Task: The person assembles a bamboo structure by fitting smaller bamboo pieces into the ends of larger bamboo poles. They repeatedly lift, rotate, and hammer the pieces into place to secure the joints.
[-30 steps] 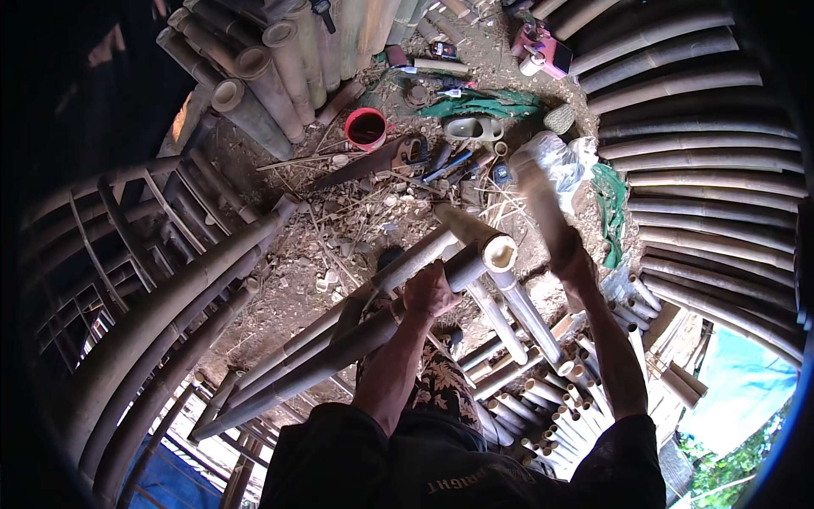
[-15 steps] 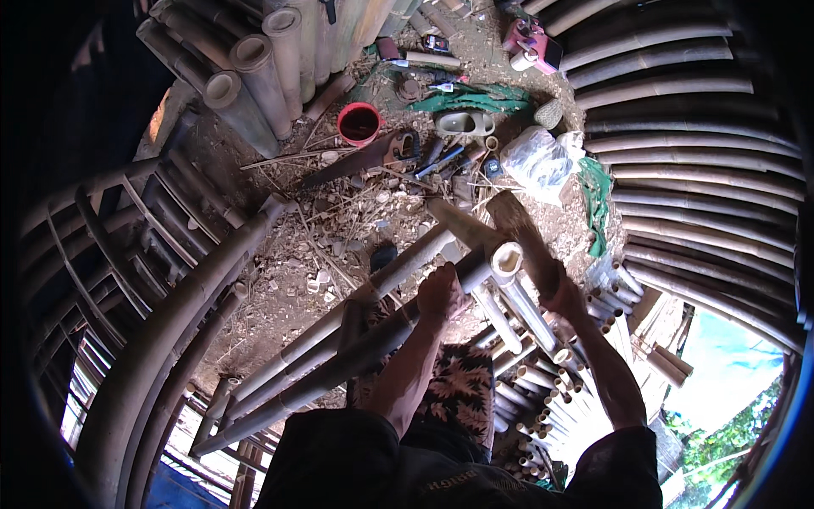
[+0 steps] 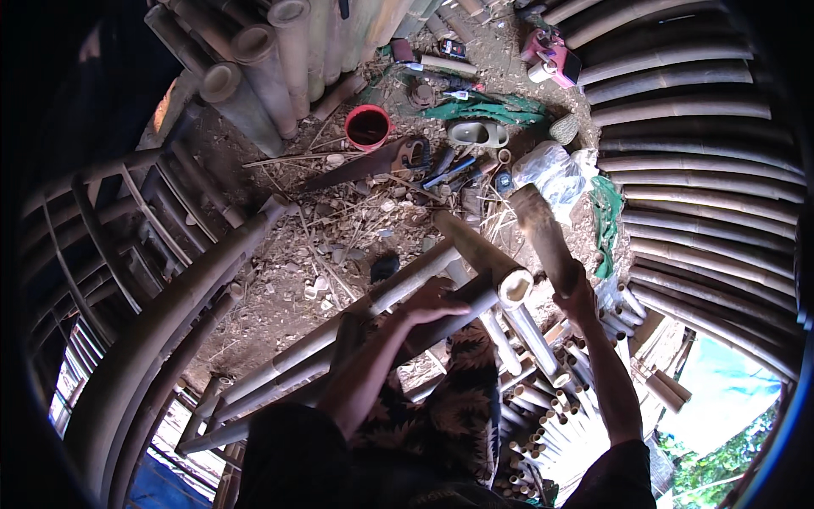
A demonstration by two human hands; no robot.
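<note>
Two bamboo poles (image 3: 356, 339) lie side by side across the centre of the frame, running from lower left to just right of centre, where the cut end (image 3: 515, 288) of the nearer pole shows a hollow, pale bore. The left hand (image 3: 432, 303) rests palm-down on top of these poles just short of that end, fingers spread and curled over the curved surface, pressing rather than fully encircling. The right hand (image 3: 577, 293) is closed around the lower end of a short wooden billet (image 3: 541, 233), held raised and tilted toward upper centre, above and just right of the cut end.

Handling judgement: the poles appear rigid and long, light for their length because hollow, but awkward to steady from one end. The skin looks smooth and rounded, so a flat palm may slip; a hold near a node ring should be firmer. The open end wall is thin and likely to split under a blow.

Around the work, a red cup (image 3: 368, 127), a hand saw (image 3: 365, 165) and loose tools lie on chip-strewn ground in the upper centre. Short cut bamboo lengths (image 3: 543, 399) are stacked at lower right.
</note>
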